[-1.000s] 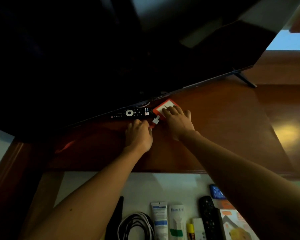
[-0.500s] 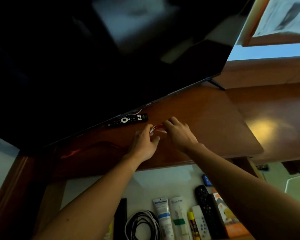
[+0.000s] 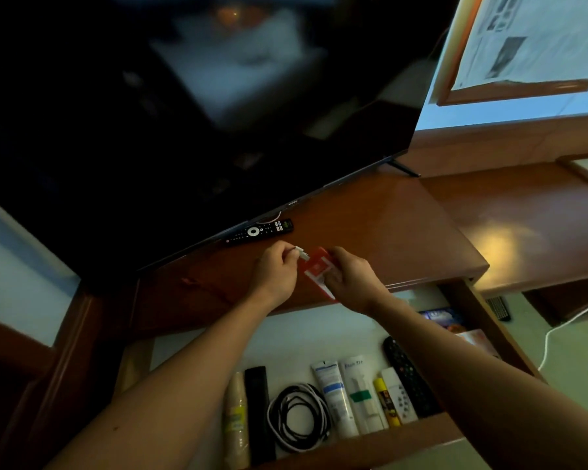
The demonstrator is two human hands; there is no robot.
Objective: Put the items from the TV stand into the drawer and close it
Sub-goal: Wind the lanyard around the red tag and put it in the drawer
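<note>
Both hands are hovering above the front of the wooden TV stand (image 3: pixel 404 232), just over its edge. The left hand (image 3: pixel 275 269) is pinching a small white connector (image 3: pixel 302 254) between thumb and fingertips. The right hand (image 3: pixel 350 278) is gripping a flat red-and-white packet (image 3: pixel 314 270), fingers curled around its right side, the packet tilting between the 2 hands. The connector is sitting at the packet's upper left corner, touching or nearly so; I cannot tell which.

Behind the hands, a black remote (image 3: pixel 259 229) is lying on the stand, partly tucked under the lower edge of the big dark TV (image 3: pixel 184 113).

Below, the drawer (image 3: pixel 381 442) is standing open. Inside it, in a row along the front, are lying a pale bottle (image 3: pixel 235 412), a slim black bar (image 3: pixel 259 412), a coiled black-and-white cable (image 3: pixel 297 418), 2 white tubes (image 3: pixel 345 398), a yellow glue stick (image 3: pixel 385 403), a small white remote (image 3: pixel 399 395) and another black remote (image 3: pixel 406 371). A blue box (image 3: pixel 442 316) is resting at the back right.
</note>
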